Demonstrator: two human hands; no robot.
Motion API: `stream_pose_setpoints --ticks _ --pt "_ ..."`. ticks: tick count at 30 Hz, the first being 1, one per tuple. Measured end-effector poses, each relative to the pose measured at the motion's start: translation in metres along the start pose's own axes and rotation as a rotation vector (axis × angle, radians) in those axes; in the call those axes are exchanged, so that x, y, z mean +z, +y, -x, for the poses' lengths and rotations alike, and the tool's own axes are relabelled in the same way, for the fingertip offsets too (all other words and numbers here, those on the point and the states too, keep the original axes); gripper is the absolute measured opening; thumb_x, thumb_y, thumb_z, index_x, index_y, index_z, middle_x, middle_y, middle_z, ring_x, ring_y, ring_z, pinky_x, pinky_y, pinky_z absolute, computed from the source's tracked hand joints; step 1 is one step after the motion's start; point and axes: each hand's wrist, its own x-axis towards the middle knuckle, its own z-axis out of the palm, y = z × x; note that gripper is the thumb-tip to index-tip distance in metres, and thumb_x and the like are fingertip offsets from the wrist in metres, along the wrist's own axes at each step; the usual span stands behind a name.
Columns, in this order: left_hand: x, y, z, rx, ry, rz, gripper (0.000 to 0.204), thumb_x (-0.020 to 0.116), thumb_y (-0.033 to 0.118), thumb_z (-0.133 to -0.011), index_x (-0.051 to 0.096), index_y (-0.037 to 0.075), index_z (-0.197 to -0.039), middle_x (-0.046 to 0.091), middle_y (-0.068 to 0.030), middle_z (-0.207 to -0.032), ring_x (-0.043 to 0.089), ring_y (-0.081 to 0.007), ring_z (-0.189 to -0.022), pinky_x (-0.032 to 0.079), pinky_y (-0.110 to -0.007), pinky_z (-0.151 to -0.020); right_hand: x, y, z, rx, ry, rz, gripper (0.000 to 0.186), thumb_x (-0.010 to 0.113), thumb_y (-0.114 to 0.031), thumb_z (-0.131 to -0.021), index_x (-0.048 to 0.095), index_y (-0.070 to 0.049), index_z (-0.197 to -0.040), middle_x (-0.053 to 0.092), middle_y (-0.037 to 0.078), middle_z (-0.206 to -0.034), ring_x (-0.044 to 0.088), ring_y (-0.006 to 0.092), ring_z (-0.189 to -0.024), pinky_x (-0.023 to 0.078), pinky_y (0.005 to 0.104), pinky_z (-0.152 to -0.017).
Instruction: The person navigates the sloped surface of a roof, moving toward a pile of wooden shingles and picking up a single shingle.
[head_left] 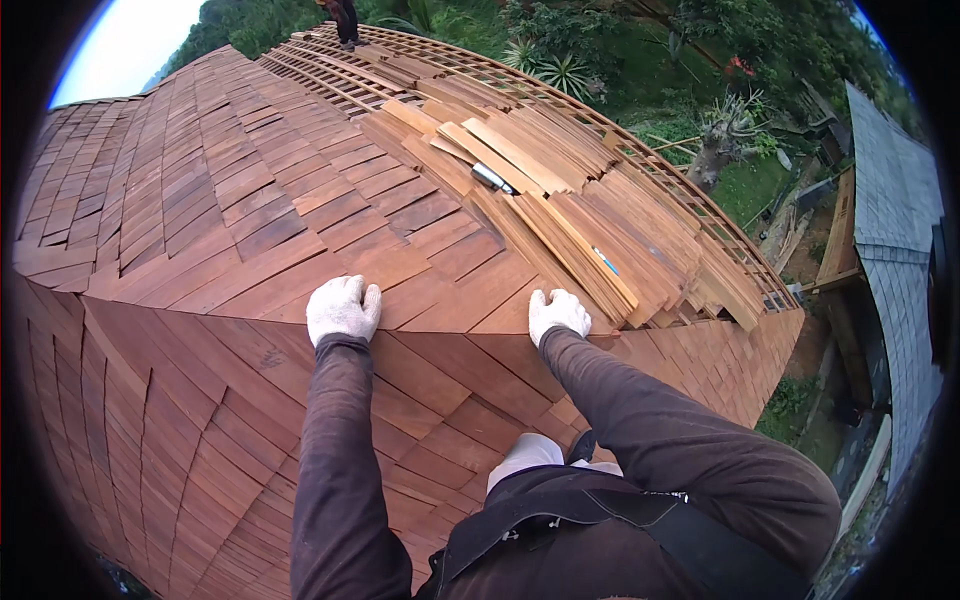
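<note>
Both my hands wear white gloves and rest on the ridge of a roof covered in reddish wooden shingles. My left hand lies palm down on a shingle at the ridge edge, fingers curled over it. My right hand presses flat on the shingles just beside a loose stack of lighter wooden shingles. Neither hand lifts anything. My dark sleeves come up from the lower edge.
A small metal tool lies on the stack. Bare wooden battens run along the far roof, where another person's legs stand. The roof drops steeply on the right toward trees and a grey roof below.
</note>
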Motion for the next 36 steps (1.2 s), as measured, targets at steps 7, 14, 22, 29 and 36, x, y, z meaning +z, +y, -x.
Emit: stream_pose_setpoints --ticks 7,14,22,29,36 --pt "0.012 -0.001 0.003 0.022 -0.042 -0.017 0.026 0.071 0.034 -0.1 0.077 0.008 -0.1 0.079 -0.0136 -0.104 0.074 -0.0367 -0.102 0.057 -0.05 -0.093 -0.005 0.01 -0.007 -0.02 -0.048 -0.014 0.06 0.051 -0.056 -0.107 0.071 -0.008 -0.137 0.07 0.018 -0.139 0.063 0.0354 -0.137 0.039 0.0523 -0.12" --pt "0.016 -0.01 0.002 0.016 -0.144 -0.102 0.036 0.065 0.037 -0.107 0.08 0.006 -0.117 0.08 -0.0144 -0.122 0.073 -0.0359 -0.119 0.056 -0.049 -0.105 -0.008 0.013 -0.004 -0.012 -0.026 -0.036 0.056 0.054 -0.056 -0.106 0.075 -0.009 -0.128 0.073 0.018 -0.133 0.067 0.0358 -0.131 0.043 0.0529 -0.115" --pt "0.021 -0.016 0.004 0.034 -0.085 -0.087 0.033 0.066 0.036 -0.105 0.08 0.007 -0.113 0.081 -0.0142 -0.119 0.074 -0.0359 -0.115 0.056 -0.049 -0.102 -0.003 0.012 -0.003 -0.011 -0.021 -0.058 0.057 0.053 -0.056 -0.106 0.073 -0.008 -0.13 0.072 0.018 -0.135 0.065 0.0356 -0.133 0.041 0.0525 -0.117" --pt "0.024 -0.014 0.005 0.029 -0.085 -0.07 0.031 0.067 0.035 -0.104 0.08 0.007 -0.112 0.081 -0.0145 -0.118 0.074 -0.0362 -0.114 0.057 -0.049 -0.101 -0.009 0.013 -0.006 -0.023 -0.05 -0.038 0.058 0.051 -0.054 -0.107 0.074 -0.007 -0.133 0.072 0.018 -0.135 0.065 0.0343 -0.133 0.041 0.0517 -0.116" --pt "0.014 -0.002 0.003 0.025 -0.015 -0.009 0.026 0.071 0.033 -0.1 0.079 0.009 -0.102 0.08 -0.0129 -0.103 0.075 -0.0351 -0.102 0.058 -0.049 -0.093 0.003 0.01 -0.008 -0.033 -0.019 -0.002 0.058 0.05 -0.055 -0.106 0.074 -0.009 -0.131 0.072 0.018 -0.136 0.064 0.0336 -0.135 0.04 0.0512 -0.118"
